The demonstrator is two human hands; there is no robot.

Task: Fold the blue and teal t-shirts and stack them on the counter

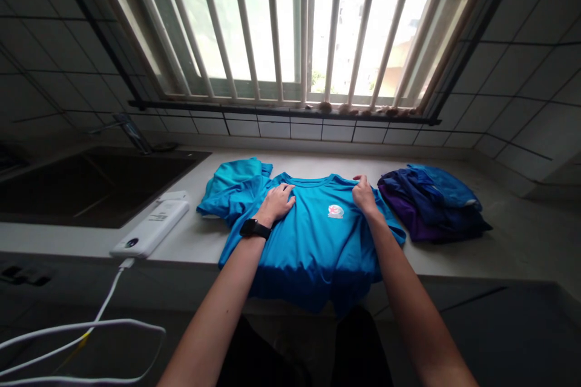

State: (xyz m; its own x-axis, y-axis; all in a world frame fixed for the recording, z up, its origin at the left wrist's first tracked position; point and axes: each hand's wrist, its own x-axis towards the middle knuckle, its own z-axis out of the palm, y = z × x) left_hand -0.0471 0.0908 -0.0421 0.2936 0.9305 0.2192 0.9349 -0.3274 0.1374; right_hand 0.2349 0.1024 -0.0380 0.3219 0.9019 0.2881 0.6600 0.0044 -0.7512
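Head view: blue T-shirt [302, 242] spread on counter [454, 263], hem over front edge, between teal clothes [236, 184] and dark pile [436, 205]. Left hand [278, 202] palm-down near collar, grip unclear; right hand [364, 195] curled, pinching shirt's shoulder.

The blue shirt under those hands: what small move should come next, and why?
Probably smooth the blue shirt downward from its collar: creases run down the front, the left hand rests near that collar, and the right hand, at one shoulder, could steady it.
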